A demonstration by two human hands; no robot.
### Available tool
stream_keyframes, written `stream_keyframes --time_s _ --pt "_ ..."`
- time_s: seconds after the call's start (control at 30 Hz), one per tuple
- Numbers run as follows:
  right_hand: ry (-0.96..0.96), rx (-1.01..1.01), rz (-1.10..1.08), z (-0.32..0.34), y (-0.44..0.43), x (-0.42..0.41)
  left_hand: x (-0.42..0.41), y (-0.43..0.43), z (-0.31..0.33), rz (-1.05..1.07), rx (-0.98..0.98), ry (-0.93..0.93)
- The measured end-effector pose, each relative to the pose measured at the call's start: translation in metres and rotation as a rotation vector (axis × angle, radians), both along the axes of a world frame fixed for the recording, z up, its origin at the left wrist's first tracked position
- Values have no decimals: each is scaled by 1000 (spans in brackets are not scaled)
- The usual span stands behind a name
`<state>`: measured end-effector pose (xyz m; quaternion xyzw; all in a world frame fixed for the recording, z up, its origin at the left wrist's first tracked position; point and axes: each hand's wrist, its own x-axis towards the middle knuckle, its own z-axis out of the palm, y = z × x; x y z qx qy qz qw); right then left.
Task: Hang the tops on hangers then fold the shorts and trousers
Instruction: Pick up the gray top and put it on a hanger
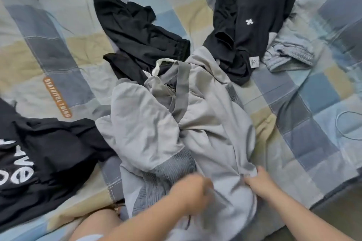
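Observation:
A crumpled grey garment (195, 123) with darker ribbed bands lies in the middle of the bed, reaching to the near edge. My left hand (188, 191) is blurred and grips the grey cloth near its ribbed band. My right hand (260, 182) pinches the same garment's right edge. Black shorts with an elastic waist (141, 35) lie behind it. A black top with a white cross mark (250, 25) lies at the back right. Light blue shorts (290, 53) sit beside that top. A black top with white letters (39, 158) lies at the left.
Everything rests on a bed with a blue, grey and beige checked cover (58, 35). An orange label (57, 97) is sewn on the cover. The bed's edge (333, 191) runs along the lower right. My bare knee (98, 223) shows at the bottom.

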<state>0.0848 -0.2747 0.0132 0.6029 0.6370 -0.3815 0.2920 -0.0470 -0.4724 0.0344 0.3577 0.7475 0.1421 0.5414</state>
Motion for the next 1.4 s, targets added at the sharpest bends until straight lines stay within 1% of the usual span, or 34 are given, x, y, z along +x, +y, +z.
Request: stream_keyframes --time_s 0.07,0.13,0.2,0.23,0.27,0.33,0.37,0.4,0.47,0.53,0.57,0.67,0.73,0.8,0.87,0.97,1.03,1.1,1.17,1.23,1.3,1.4 --pt "61 109 95 8 5 -27 -35 11 0 127 79 191" --pt "72 242 277 9 8 -60 -75 21 -8 219 124 469" --pt "125 384 445 7 2 -92 -117 29 -15 297 147 661" --pt "169 458 496 7 -1 -110 -136 32 -21 327 148 686" --pt "203 541 537 8 -6 -127 -152 32 -29 341 135 662" --pt "276 666 634 9 -14 -164 -174 26 -43 300 34 553" --pt "316 683 703 9 -19 -184 -180 20 -50 259 -20 502" --pt "362 665 784 8 -23 -203 -182 13 -57 201 -54 466" --pt "395 540 989 4 -35 -238 -173 -6 -69 79 -50 434" --pt "341 392 1178 -4 -45 -262 -155 -25 -75 -16 22 436" --pt "284 327 1209 -7 -49 -268 -145 -34 -77 -48 58 430" --pt "103 270 1147 -19 -55 -260 -122 -57 -80 -56 96 381" --pt "19 279 1145 -23 -53 -236 -111 -68 -78 -38 59 326" --pt "-38 231 1104 -22 -45 -206 -104 -72 -71 -43 -23 263" --pt "-77 118 1022 -17 -40 -172 -98 -70 -59 -84 -87 231" --pt "-139 31 1011 -11 -46 -126 -91 -60 -37 -81 -102 164" --pt "-157 10 1032 -7 -52 -95 -79 -54 -19 -65 -77 179" --pt "-103 18 961 6 -54 -67 -57 -48 6 -35 -47 267" --pt "37 62 805 33 -51 -42 -29 -45 38 13 -35 365" --pt "210 116 673 76 -45 -18 3 -45 76 103 -76 444" --pt "382 125 630 132 -36 4 39 -43 118 216 -112 462" --pt "614 144 607 222 -22 30 88 -37 184 337 -32 403"
